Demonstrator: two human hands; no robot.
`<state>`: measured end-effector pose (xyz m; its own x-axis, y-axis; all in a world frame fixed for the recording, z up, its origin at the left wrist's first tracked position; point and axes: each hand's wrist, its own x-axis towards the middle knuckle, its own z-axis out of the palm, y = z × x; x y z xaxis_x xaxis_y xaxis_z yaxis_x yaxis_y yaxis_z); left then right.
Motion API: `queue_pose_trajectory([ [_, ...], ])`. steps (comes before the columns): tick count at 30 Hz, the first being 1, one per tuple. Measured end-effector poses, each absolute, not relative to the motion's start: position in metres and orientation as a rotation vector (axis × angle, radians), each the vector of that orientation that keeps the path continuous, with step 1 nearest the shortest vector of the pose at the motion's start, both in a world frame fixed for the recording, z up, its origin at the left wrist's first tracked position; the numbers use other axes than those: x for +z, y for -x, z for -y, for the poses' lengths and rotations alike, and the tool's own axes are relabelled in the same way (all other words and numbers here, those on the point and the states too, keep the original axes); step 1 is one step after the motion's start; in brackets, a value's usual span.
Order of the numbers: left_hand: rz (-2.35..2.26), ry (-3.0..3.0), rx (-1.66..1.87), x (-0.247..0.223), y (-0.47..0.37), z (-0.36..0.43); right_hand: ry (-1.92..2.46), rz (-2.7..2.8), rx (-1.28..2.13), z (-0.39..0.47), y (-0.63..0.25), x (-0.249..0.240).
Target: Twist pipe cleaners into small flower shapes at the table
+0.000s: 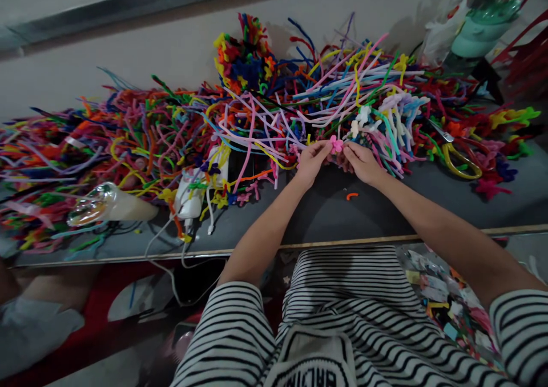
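A small pink pipe-cleaner flower (336,145) is held up between my two hands, just above the front of the pile. My left hand (314,160) pinches it from the left side with thumb and forefinger. From the right, the fingertips of my right hand (360,158) close on its other edge. Behind the flower lie pale lilac and white pipe cleaners (265,130) and a bunch of white and pastel pipe-cleaner flowers (391,113). A short orange pipe-cleaner piece (352,196) rests on the dark table (325,216) below my hands.
Yellow-handled scissors (460,161) lie at the right. A white charger (188,196) with cables and a clear plastic cup on its side (111,204) sit at the left. A multicoloured bunch (244,61) stands near the wall. Another person's leg (55,290) shows at lower left.
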<state>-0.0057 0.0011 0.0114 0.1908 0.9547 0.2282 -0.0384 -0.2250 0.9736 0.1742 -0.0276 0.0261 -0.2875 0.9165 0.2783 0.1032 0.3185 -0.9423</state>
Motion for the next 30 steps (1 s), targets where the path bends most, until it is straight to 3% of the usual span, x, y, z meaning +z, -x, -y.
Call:
queue_pose_trajectory([
  [11, -0.888, -1.277, 1.206, 0.009, 0.007, -0.003, 0.924, 1.476, 1.176, 0.024, -0.172, 0.025],
  [17, -0.672, -1.051, 1.012, 0.024, 0.003, 0.010, 0.863, 1.307, 1.255, 0.022, -0.172, 0.027],
  [25, -0.780, -1.084, 1.186, 0.021, 0.001, 0.007, 0.916, 1.322, 1.010, 0.019, -0.173, 0.021],
  [30, -0.823, -1.170, 1.146, 0.015, 0.004, 0.002, 0.903, 1.282, 1.071, 0.018, -0.170, 0.022],
])
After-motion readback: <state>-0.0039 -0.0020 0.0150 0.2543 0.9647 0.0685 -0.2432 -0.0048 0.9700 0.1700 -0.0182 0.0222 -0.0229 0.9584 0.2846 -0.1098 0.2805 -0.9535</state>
